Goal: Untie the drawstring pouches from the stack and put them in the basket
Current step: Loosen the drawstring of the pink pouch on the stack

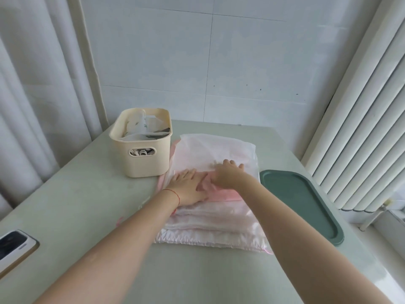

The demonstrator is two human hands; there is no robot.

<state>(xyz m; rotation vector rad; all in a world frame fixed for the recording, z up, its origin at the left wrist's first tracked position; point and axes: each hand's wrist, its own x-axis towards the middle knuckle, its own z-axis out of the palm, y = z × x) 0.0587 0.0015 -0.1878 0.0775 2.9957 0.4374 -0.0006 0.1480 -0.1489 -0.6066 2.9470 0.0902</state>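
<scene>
both forearms enter from the near edge and reach across the table [87, 194] to the stack [214, 207] of pale pink and white drawstring pouches at its centre. left hand [186, 187] lies palm down on the upper layer, fingers straight and spread, pressing the fabric flat; it has hold of nothing. right hand [225, 174] lies just beside it and slightly farther out, fingers extended over a white sheer pouch [219, 148] on top of the stack. whether its fingertips pinch a cord cannot be told, as the hand covers that area.

basket [143, 154], cream plastic, stands just beside the far left corner of the stack. it already contains several items of pale fabric, visible above the rim and through the handle slot, so part of the task appears complete. the stack is several layers thick, so a number of pouches are judged to remain.

green lid [306, 202] lies to the right of the stack. phone [15, 246] rests at the near left edge of the table.
</scene>
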